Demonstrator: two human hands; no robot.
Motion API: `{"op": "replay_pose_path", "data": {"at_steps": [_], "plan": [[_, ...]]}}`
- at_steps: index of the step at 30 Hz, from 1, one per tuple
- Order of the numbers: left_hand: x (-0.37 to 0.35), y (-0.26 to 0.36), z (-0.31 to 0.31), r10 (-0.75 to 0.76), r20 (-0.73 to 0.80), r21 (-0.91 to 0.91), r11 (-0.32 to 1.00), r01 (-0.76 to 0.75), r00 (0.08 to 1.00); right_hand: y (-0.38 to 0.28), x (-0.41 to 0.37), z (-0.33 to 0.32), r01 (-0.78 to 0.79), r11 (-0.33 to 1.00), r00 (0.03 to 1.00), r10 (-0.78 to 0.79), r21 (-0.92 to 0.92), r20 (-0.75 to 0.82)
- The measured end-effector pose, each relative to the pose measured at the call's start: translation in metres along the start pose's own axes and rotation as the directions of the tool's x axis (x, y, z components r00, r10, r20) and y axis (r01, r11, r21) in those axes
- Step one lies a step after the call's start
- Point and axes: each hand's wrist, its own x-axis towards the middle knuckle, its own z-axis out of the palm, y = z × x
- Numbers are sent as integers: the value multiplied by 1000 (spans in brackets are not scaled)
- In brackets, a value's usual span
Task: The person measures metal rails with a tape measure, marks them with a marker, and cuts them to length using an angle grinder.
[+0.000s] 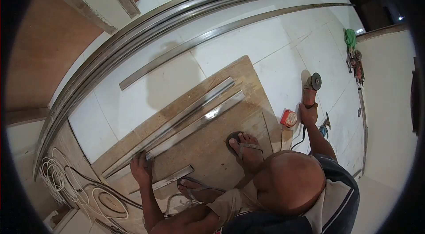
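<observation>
My right hand [308, 113] is wrapped round the body of a red angle grinder [309, 96], whose dark disc points away from me over the white tiles. Beside that hand lies a red and white tape measure [288, 119]. My left hand [141, 170] is closed over a shiny metal bar [199, 121] on a wooden board [254, 81]; the fingertips are partly hidden. A second metal bar [190, 109] runs alongside it. Nearer my feet is a shorter metal piece [175, 176].
Long metal bars [186, 8] stretch across the floor beyond the board, with a single bar [177, 51] nearer. Coiled cables [66, 181] lie at lower left. A blue-handled tool [324, 131] and a green bundle [350, 37] with tools are on the right. My sandalled feet [250, 152] stand on the board.
</observation>
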Motion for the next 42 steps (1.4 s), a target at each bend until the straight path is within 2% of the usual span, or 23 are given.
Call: {"op": "replay_pose_path", "data": {"at_steps": [3, 6, 8, 9, 11, 27, 33, 38, 40, 42], "plan": [[1, -5, 4, -45, 20, 25, 999, 45, 999, -3, -2, -1, 8, 1000, 1000, -8, -1, -15], [0, -7, 6, -28, -26, 2, 1000, 28, 999, -6, -2, 0, -24, 997, 999, 22, -75, -27], [-1, -6, 7, -76, -19, -35, 997, 76, 997, -5, -2, 0, -20, 998, 1000, 19, -59, -18], [-1, -8, 7, -76, -16, -37, 997, 75, 997, -5, -2, -2, -12, 999, 1000, 11, -42, -10], [-1, -13, 8, 19, -47, -19, 1000, -20, 999, -8, -3, -3, -23, 999, 1000, 22, -48, -11], [-6, -9, 16, 9, -150, 45, 999, -3, 989, -3, 1, 2, -36, 994, 999, 33, -99, -30], [-10, -8, 16, -94, -160, 0, 995, 95, 983, -9, -5, -1, -27, 997, 999, 24, -72, -47], [-12, -11, 18, -308, -79, -130, 946, 297, 948, -2, 0, 3, -38, 997, 999, 35, -74, -31], [-8, -4, 18, -295, -123, -134, 951, 278, 948, -6, -1, 1, -18, 999, 1000, 17, -37, -17], [-7, -3, 19, -282, -168, -137, 956, 261, 945, -11, -4, -3, -45, 996, 999, 44, -77, -9]]}}
